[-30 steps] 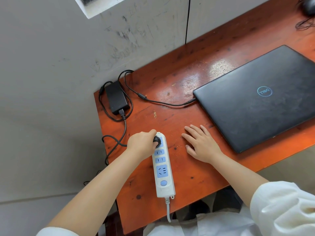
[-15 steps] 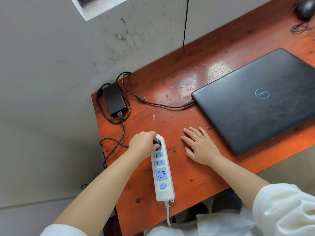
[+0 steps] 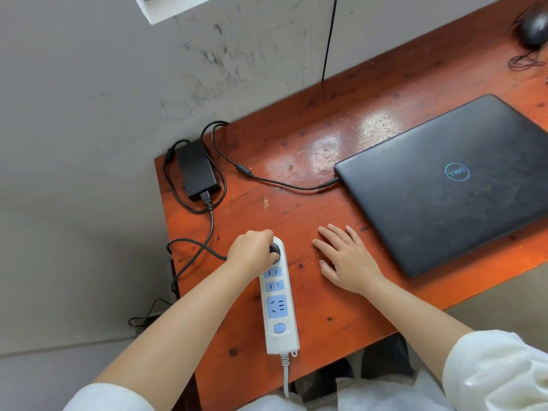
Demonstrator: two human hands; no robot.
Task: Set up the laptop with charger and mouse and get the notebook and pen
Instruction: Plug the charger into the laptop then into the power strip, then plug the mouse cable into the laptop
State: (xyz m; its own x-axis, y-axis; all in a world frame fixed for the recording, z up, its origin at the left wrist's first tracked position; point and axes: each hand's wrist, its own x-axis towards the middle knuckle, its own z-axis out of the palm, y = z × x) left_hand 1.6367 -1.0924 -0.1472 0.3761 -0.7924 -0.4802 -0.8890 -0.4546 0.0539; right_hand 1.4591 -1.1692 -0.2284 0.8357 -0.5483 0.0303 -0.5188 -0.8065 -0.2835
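A closed black laptop (image 3: 444,188) lies on the orange-red wooden table (image 3: 326,292). The black charger brick (image 3: 197,170) sits at the table's far left corner; its thin cable (image 3: 275,182) runs into the laptop's left side. My left hand (image 3: 252,252) is shut on the charger's black plug (image 3: 275,250), which sits in the top socket of a white and blue power strip (image 3: 278,307). My right hand (image 3: 344,258) rests flat and open on the table, between the strip and the laptop. A black mouse (image 3: 533,28) lies at the far right corner.
A grey scuffed wall (image 3: 118,114) borders the table's left and far sides. The charger's thick cable (image 3: 192,253) loops over the left table edge. The mouse's cord (image 3: 525,62) is coiled beside it. A thin black wire (image 3: 329,40) hangs down the wall.
Both hands have kept their places on the plug and the table. Only the camera view has shifted slightly.
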